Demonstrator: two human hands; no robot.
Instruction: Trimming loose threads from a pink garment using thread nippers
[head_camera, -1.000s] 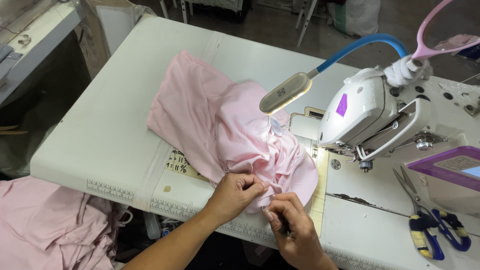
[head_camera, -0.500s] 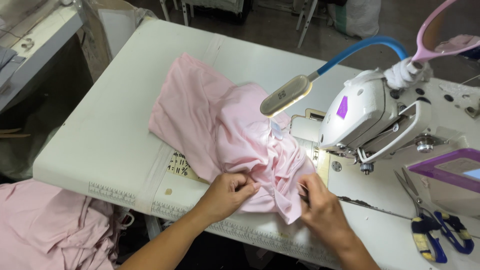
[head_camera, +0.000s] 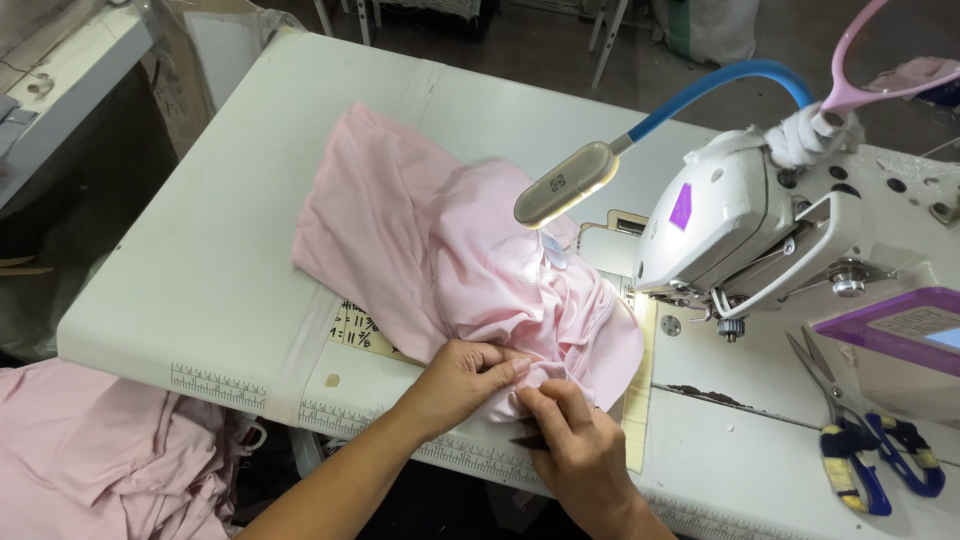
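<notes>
fingers (head_camera: 505, 368) of the left hand (head_camera: 462, 382) are curling in and pinching a fold of the pink cloth (head_camera: 450, 260) at its near edge. the right hand (head_camera: 570, 450) is sitting just beside it, with its fingers bent tight and pressing on the same bit of cloth; something small and dark is poking out under this hand, but i cannot tell what it is. the cloth is lying in a soft heap in the middle of the white table (head_camera: 200, 250), with one end spreading away to the far left and the other end bunching up right next to the sewing machine (head_camera: 740, 220). a little lamp (head_camera: 565, 185) on a blue bendy neck is shining down on the bunched part. scissors (head_camera: 870, 450) with blue and yellow handles are lying on the right, well apart from both hands. more pink cloth (head_camera: 110, 450) is piling up down below the table on the left. to me it looks like the person is picking at the edge of the cloth, maybe fixing a seam or finding the right spot. the next move is calling for small, careful fingers, keeping that fold held tight so it is not slipping away.
</notes>
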